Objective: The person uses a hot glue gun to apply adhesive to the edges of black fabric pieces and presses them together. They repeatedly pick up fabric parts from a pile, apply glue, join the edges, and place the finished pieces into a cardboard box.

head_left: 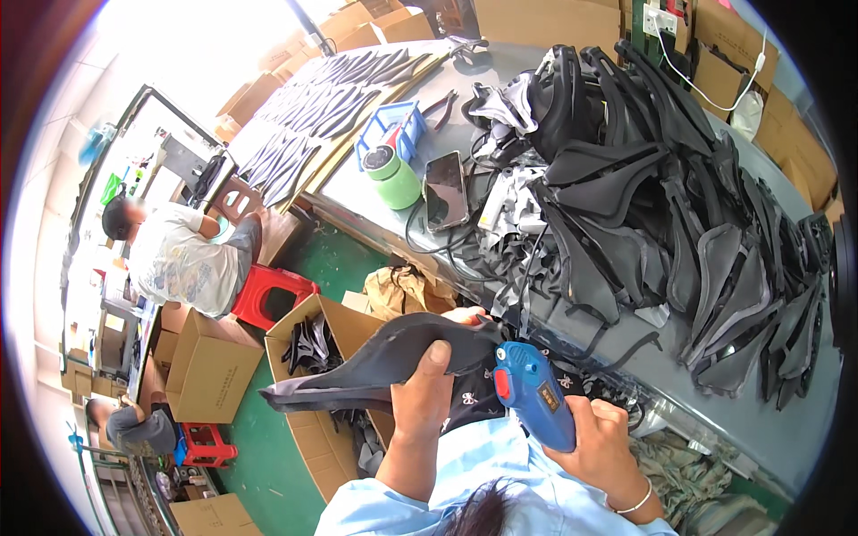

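My left hand (422,404) is closed round a black bicycle saddle piece (380,353), with the thumb on its near face and the other fingers mostly hidden behind. One long tapered end points left; the broader side spreads to the right. In my right hand (599,451) is a blue handheld electric cutter (539,402) with a red switch, gripped by its body. Its head is at the right end of the saddle piece, touching or very close to it; the blade is hidden. Several similar black saddles (617,170) lie heaped on the table beyond my hands.
Trimmed scraps (514,201), a phone (445,189), a green bottle (391,179) and a blue basket (402,125) lie on the grey table (697,384). Below my left hand stands an open carton (322,447) holding black pieces. Two people sit working at the left, near red stools (273,290).
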`<state>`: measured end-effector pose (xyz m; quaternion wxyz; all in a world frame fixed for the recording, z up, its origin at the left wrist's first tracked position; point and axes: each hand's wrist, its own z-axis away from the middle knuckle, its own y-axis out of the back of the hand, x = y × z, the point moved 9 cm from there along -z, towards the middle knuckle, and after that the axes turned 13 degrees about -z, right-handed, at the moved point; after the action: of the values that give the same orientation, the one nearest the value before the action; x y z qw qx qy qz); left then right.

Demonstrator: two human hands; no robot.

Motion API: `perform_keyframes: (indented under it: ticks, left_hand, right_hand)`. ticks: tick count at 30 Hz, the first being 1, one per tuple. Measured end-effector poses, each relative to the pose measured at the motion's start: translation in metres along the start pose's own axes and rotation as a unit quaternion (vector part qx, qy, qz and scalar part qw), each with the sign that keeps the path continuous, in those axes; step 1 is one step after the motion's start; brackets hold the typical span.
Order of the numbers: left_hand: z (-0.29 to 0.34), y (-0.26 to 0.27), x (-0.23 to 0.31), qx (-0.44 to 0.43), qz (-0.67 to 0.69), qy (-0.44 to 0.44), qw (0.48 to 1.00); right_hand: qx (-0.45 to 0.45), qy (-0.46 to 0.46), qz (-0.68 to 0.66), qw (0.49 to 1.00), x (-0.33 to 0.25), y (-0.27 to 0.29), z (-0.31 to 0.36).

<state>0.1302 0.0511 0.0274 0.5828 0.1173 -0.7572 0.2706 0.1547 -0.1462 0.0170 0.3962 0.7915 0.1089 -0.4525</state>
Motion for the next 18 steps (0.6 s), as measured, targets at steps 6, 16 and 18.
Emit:
perform_keyframes:
  ticks: [6, 16, 18]
  left_hand:
    - [0.001, -0.001, 0.007, -0.005, -0.042, -0.073, 0.996]
    - [0.010, 0.013, 0.010, 0.080, -0.057, -0.083, 0.992]
    - [0.010, 0.005, 0.011, 0.071, -0.039, -0.084, 0.993]
  right_hand:
    - [0.001, -0.011, -0.007, 1.000, 0.005, -0.002, 0.003]
    - [-0.007, 0.008, -0.022, 1.000, 0.000, -0.005, 0.003]
    - [-0.002, 0.008, -0.032, 0.999, -0.001, -0.005, 0.003]
